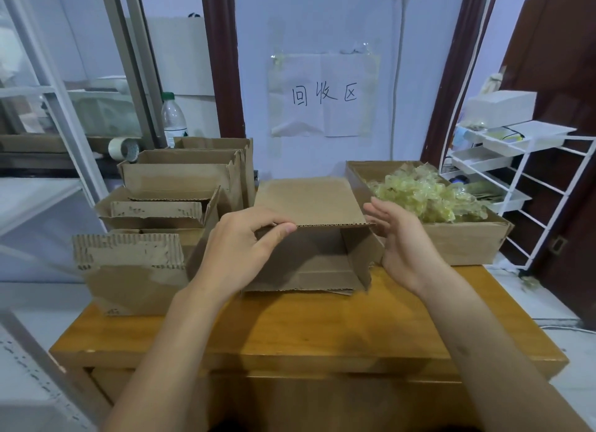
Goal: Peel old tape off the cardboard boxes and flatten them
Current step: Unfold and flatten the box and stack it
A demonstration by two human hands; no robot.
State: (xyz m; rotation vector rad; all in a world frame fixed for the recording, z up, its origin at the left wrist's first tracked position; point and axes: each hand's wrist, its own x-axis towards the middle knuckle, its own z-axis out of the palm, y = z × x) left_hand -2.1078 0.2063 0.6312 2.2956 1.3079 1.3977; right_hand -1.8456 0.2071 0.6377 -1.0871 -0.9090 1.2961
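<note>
A brown cardboard box lies on its side in the middle of the wooden table, its open mouth facing me. My left hand grips the near edge of its top panel at the left corner, thumb on the edge and fingers curled over. My right hand is held upright beside the box's right wall, fingers straight and close to the cardboard; whether it touches I cannot tell. No tape shows on this box from here.
Several more cardboard boxes are stacked at the left, one with torn facing nearest me. A box at the right holds a heap of crumpled yellowish tape. A tape roll, a bottle and a white rack surround the table.
</note>
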